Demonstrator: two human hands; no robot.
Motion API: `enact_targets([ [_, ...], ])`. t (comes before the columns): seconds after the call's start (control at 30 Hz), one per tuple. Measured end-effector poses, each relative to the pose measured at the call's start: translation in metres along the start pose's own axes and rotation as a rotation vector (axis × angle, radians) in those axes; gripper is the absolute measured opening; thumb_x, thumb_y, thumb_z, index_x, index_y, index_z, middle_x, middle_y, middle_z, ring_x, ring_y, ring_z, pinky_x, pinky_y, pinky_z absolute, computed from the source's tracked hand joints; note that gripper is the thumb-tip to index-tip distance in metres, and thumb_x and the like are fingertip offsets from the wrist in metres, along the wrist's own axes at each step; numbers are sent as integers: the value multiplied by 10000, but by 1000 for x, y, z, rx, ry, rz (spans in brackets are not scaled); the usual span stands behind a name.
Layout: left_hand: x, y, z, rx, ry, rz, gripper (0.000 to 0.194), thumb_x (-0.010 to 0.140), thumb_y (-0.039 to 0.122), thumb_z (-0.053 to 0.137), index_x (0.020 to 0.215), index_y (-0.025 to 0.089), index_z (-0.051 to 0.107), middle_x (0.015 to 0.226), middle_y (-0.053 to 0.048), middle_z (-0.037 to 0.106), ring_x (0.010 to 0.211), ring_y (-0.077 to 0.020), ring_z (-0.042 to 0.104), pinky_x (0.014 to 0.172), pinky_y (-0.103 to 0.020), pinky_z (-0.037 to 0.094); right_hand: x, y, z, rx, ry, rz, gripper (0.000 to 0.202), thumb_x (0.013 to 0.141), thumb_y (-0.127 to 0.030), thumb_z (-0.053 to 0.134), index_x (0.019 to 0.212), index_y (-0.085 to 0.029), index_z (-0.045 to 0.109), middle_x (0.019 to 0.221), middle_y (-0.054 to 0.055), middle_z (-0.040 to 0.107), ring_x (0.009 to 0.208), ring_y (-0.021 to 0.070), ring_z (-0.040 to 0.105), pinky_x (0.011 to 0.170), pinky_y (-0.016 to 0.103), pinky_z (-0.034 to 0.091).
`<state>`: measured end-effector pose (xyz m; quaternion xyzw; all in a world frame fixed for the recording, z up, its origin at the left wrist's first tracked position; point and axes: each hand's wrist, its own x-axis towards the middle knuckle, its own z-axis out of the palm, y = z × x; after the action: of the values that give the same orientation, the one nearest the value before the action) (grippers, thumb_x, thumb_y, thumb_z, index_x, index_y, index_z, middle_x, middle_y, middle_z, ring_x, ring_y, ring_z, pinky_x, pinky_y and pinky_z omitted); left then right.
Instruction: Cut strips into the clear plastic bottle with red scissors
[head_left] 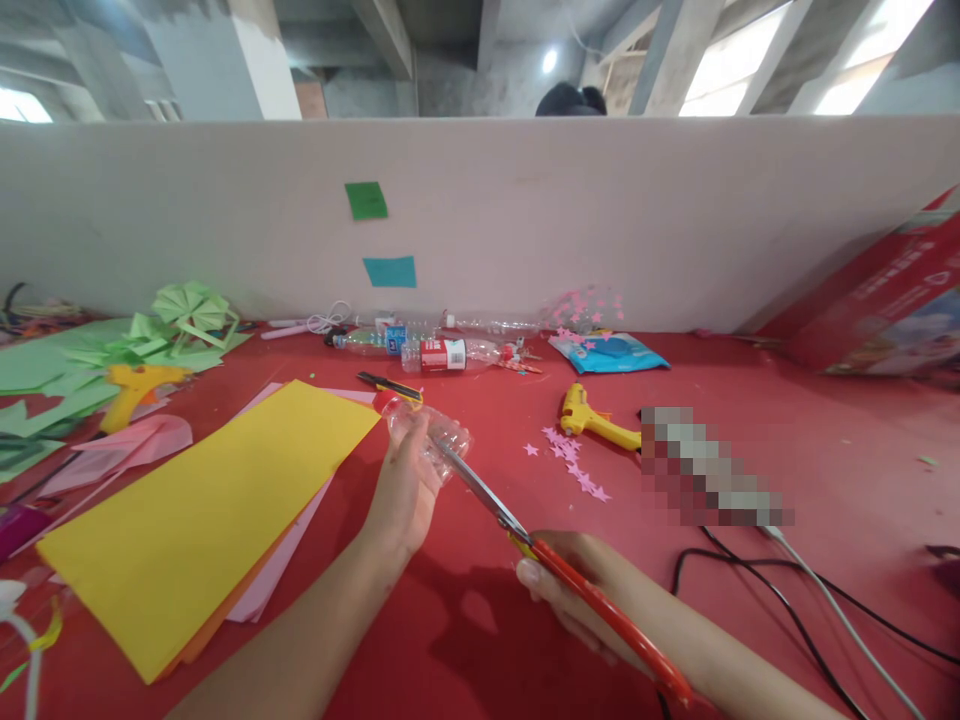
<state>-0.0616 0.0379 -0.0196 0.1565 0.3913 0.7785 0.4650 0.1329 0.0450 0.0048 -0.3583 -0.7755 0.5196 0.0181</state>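
My left hand [411,488] is closed around a clear plastic bottle piece [450,437] that has a red cap at its far left end. In my right hand [574,590] is a pair of scissors [487,495] with red handles and long metal blades. The blade tips reach the plastic beside my left thumb; whether they are cutting into it I cannot tell. Just beyond the bottle piece lies a black and yellow utility knife [390,386]. Part of my left fingers is hidden behind the hand.
Yellow paper sheets [217,510] lie at left, near a yellow glue gun [139,390] and green paper shapes [191,310]. Pink stars [570,460], another glue gun [600,420] and cables [787,570] are at right. Bottles [442,353] and a blue packet [611,350] line the partition [480,220].
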Motion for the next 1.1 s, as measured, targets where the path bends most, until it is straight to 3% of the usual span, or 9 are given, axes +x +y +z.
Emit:
enact_targets([
  [0.23, -1, 0, 1, -8, 10, -9, 237, 792, 330, 661, 974, 224, 553, 965, -32, 630, 981, -186, 631, 956, -410, 470, 1, 0, 0, 19, -8, 20, 497, 870, -640, 462, 650, -207, 357, 505, -76, 406, 444, 60, 362, 424, 195, 229],
  [0.57, 1, 1, 0, -12, -12, 15, 218, 803, 318, 644, 961, 210, 540, 875, -17, 628, 821, -160, 648, 895, -408, 500, 1, -1, 0, -4, 4, 6, 514, 864, -670, 413, 643, -211, 344, 480, -74, 406, 433, 63, 358, 426, 199, 230],
  [0.93, 2, -2, -1, 19, 15, 22, 273, 759, 353, 693, 952, 229, 544, 941, -24, 639, 996, -195, 637, 958, -419, 459, 2, 0, 2, 69, 6, 48, 485, 857, -625, 472, 635, -213, 345, 458, -91, 359, 395, 52, 329, 405, 197, 212],
  [1.1, 4, -2, -3, 30, -18, 57, 313, 753, 366, 696, 989, 233, 539, 850, -5, 631, 859, -180, 656, 903, -424, 487, 7, -1, 4, 45, 24, 62, 459, 869, -554, 493, 600, -217, 335, 395, -102, 316, 344, 50, 315, 384, 195, 209],
])
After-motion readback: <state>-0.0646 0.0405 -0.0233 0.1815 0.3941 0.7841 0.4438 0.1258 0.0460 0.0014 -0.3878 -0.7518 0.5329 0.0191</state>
